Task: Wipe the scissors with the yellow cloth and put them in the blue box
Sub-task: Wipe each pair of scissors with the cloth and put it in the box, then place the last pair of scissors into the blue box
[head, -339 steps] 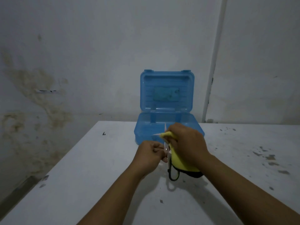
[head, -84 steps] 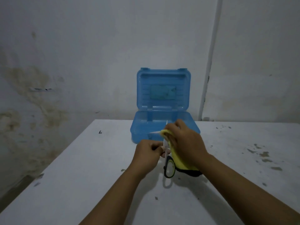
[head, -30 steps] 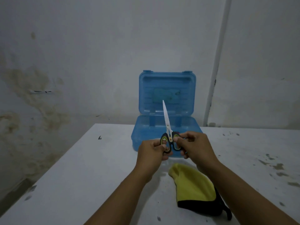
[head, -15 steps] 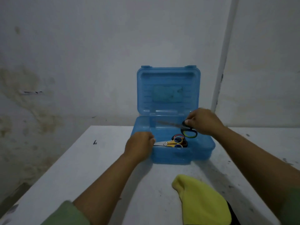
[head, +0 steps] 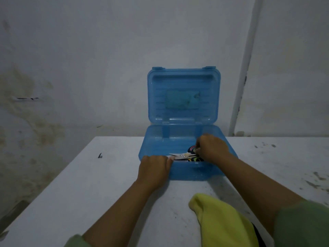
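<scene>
head view, frame centre: right hand (head: 212, 148) reaches into the blue box (head: 188, 172), fingers curled on the scissors (head: 185, 156) handles. left hand (head: 154, 168) grips the front wall. lay them flat, blades left, then release; yellow cloth (head: 220, 221) lies on the tabletop (head: 89, 193), lower right.

The right hand (head: 212, 148) reaches into the blue box (head: 187, 172) and covers the handles of the scissors (head: 185, 156), so it is unclear how its fingers close on them or how many pairs lie there in the dim tangle of colours. The left hand (head: 154, 169) hides the box's near left corner and the blade tips. The yellow cloth (head: 220, 221) and both forearms are cut off by the bottom edge.
</scene>
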